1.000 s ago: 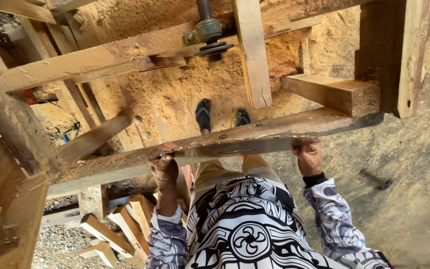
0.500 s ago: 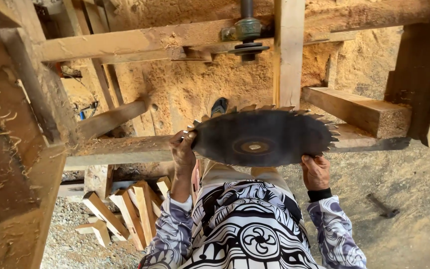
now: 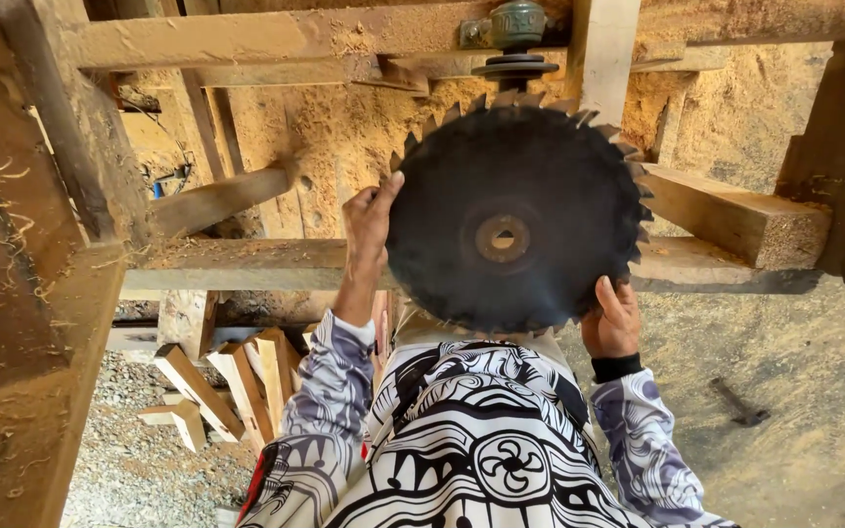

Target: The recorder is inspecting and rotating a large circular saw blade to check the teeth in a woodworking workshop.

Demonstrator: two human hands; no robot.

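Note:
I hold a large dark circular saw blade (image 3: 515, 220) with a toothed rim and a centre hole, raised in front of me inside a wooden frame. My left hand (image 3: 369, 220) grips its left edge with the thumb over the rim. My right hand (image 3: 610, 321) supports the lower right edge from beneath. Just above the blade's top edge sits a metal spindle with a flange (image 3: 515, 44), fixed to a sawdust-covered beam (image 3: 276, 37). My patterned black-and-white sleeves and shirt fill the bottom of the view.
Thick wooden posts (image 3: 22, 274) stand at the left and a horizontal beam (image 3: 246, 264) crosses behind the blade. A timber block (image 3: 735, 220) juts out at right. Offcuts (image 3: 212, 386) lie on gravel lower left. A hammer-like tool (image 3: 740, 403) lies on the sawdust floor.
My hands left the horizontal beam and took up the saw blade, lifting it from lying flat to facing me and nearer the spindle above.

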